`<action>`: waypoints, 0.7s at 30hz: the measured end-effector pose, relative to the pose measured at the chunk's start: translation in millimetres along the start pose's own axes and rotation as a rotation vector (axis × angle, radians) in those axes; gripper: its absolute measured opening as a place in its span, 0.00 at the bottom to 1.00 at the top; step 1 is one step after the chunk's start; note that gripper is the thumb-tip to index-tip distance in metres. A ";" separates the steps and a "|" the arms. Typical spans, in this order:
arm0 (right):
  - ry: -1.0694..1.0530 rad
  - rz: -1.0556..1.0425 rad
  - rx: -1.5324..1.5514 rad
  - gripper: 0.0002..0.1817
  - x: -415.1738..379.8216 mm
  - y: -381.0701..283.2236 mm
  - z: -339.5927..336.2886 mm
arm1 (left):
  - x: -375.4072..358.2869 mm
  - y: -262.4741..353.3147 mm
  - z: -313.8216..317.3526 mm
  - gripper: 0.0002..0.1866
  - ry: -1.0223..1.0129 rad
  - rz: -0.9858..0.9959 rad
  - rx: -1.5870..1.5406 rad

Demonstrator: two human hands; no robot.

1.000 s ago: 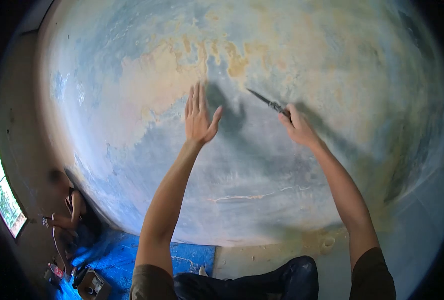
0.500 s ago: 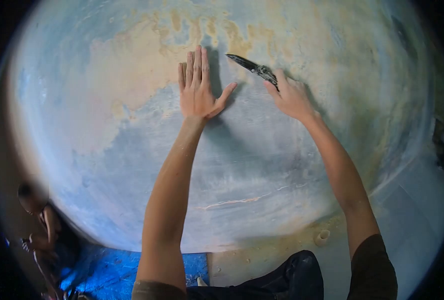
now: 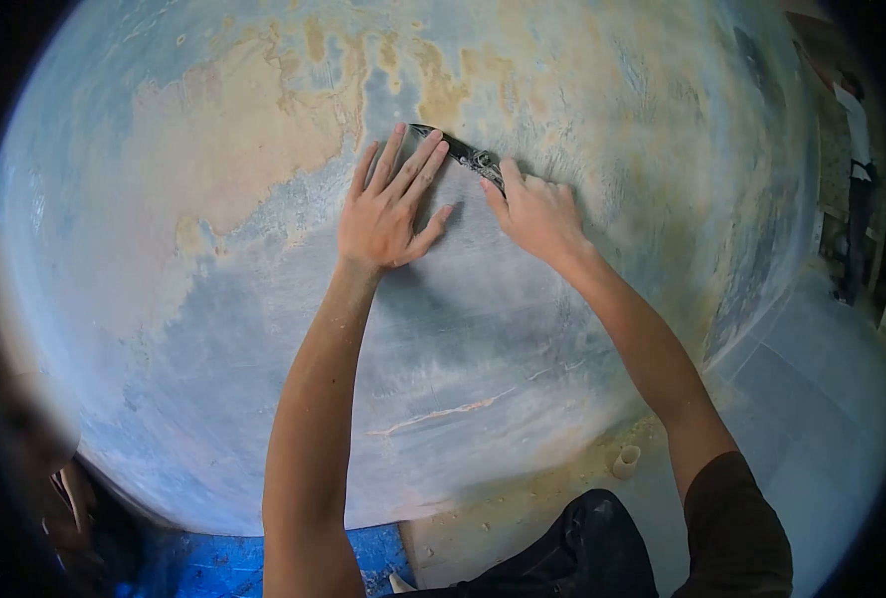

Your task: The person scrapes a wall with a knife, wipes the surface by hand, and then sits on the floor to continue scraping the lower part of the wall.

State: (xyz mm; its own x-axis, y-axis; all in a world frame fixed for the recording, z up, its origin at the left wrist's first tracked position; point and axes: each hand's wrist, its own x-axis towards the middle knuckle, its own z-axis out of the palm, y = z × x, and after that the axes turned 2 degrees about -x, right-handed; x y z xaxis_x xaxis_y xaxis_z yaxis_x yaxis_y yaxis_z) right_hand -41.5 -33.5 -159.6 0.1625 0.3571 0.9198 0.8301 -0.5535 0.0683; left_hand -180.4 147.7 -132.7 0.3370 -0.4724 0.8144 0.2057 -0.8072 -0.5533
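A large rounded surface (image 3: 443, 329), mottled blue, grey and tan, fills most of the head view. My right hand (image 3: 542, 214) is closed around the handle of a dark knife-like tool (image 3: 468, 155), whose blade points up and to the left. My left hand (image 3: 383, 214) lies against the surface with its fingers spread. Two of its fingertips rest on or over the blade, partly hiding it. A thin pale crack (image 3: 443, 412) runs across the surface below the hands.
A person (image 3: 64, 488) is at the lower left, beside a blue sheet (image 3: 223, 563). Another person (image 3: 855, 169) stands at the far right. A small round cup (image 3: 626, 461) is on the floor at the lower right, near my dark-clad knee (image 3: 602, 538).
The tool and my right hand have moved left and slightly down, to my left hand. The fingers of my left hand now lean right and touch or cover the blade. The camera view has shifted.
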 end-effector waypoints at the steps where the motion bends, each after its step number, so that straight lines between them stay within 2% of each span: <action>1: -0.008 0.015 -0.014 0.22 -2.1 -6.4 -3.0 | -0.7 0.3 -0.3 0.36 -0.002 -0.001 -0.006; 10: -0.100 0.159 -0.084 0.22 -20.0 -42.2 -16.5 | -4.1 0.9 0.1 0.33 -0.025 -0.005 -0.004; 21: -0.065 0.195 -0.044 0.22 -9.1 -44.1 -19.6 | 4.8 1.8 1.0 0.33 -0.091 -0.063 0.102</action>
State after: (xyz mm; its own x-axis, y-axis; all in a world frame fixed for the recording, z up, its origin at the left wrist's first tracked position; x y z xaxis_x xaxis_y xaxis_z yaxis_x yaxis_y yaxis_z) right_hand -90.0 -27.1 -163.5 0.3532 0.2871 0.8904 0.7558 -0.6485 -0.0907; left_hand -177.5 144.4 -130.0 0.4013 -0.3843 0.8315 0.3194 -0.7921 -0.5202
